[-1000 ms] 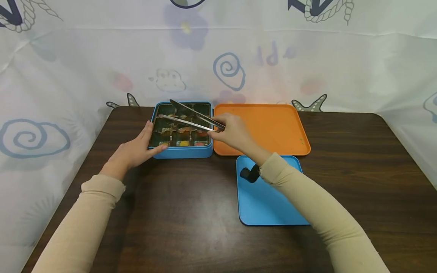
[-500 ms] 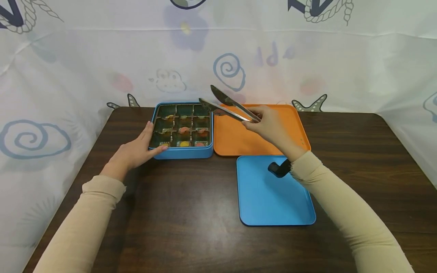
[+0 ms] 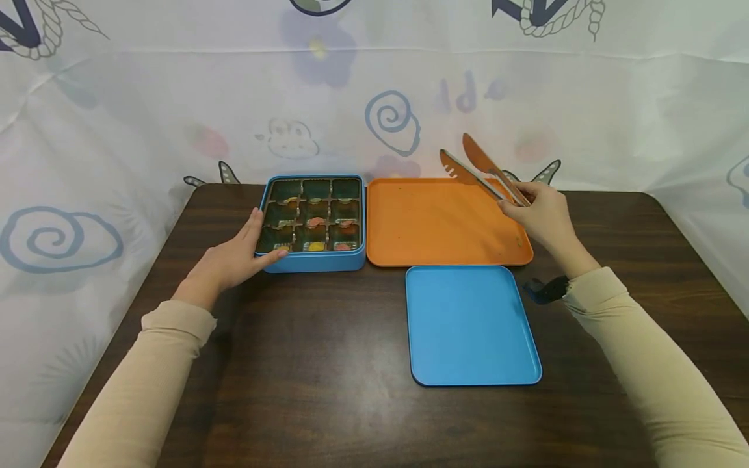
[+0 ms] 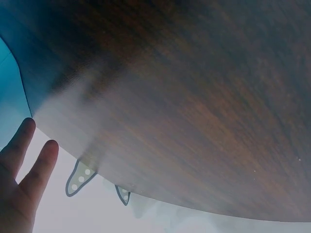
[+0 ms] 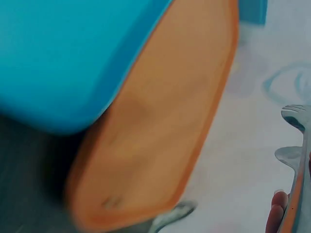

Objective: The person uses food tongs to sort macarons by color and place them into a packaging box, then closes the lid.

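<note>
A pair of metal serving tongs, one end toothed and the other spoon-like, is held by my right hand over the right end of the orange tray. Its ends stand apart with nothing between them. The right wrist view catches the tongs beside my fingertips. My left hand rests against the left side of a blue box, fingers straight and thumb over the front corner. A dark insert with several compartments fills this box; small yellow, pink and orange-red pieces show in some of them.
A flat blue tray lies in front of the orange one, which adjoins the box's right side. Green specks dot the orange tray's right end. Behind the dark wooden table hangs a printed white cloth.
My right hand has carried the tongs from above the box rightward, past the middle of the orange tray, to its right end. My left hand has stayed at the box.
</note>
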Tool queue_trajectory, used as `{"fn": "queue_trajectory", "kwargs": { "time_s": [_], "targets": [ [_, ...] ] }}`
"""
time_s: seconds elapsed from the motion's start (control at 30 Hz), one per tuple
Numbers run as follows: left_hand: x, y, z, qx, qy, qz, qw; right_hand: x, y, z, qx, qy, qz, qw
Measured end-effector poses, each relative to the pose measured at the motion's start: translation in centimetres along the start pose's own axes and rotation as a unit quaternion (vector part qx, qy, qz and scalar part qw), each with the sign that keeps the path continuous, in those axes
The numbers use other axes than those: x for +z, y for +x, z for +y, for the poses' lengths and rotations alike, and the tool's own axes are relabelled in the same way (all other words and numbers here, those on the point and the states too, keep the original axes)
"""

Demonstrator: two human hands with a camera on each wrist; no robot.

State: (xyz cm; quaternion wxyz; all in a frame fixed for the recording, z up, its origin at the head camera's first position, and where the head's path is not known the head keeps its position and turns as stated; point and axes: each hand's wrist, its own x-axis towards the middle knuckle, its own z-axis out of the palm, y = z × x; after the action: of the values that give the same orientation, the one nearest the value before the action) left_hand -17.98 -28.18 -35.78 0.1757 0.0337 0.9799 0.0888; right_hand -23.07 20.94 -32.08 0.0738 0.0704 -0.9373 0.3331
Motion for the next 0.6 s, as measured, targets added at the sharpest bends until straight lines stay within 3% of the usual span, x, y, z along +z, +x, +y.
{"fn": "queue_trajectory", "kwargs": {
  "time_s": [0.13, 0.33, 0.6],
  "targets": [
    [0.0, 0.0, -0.1, 0.001, -0.001, 0.002, 1.0, -1.3, -0.2, 3.3, 0.032, -0.032, 0.021, 0.9988],
    [0.1, -0.1, -0.1, -0.001, -0.001, 0.007, 1.0, -2.9, -0.8, 7.7, 0.089, -0.062, 0.012, 0.994],
    [0.2, 0.0, 0.0, -0.003, -0.007, 0.011, 0.9999, -4.0, -1.9, 11.8, 0.147, -0.077, 0.021, 0.9859]
  ]
}}
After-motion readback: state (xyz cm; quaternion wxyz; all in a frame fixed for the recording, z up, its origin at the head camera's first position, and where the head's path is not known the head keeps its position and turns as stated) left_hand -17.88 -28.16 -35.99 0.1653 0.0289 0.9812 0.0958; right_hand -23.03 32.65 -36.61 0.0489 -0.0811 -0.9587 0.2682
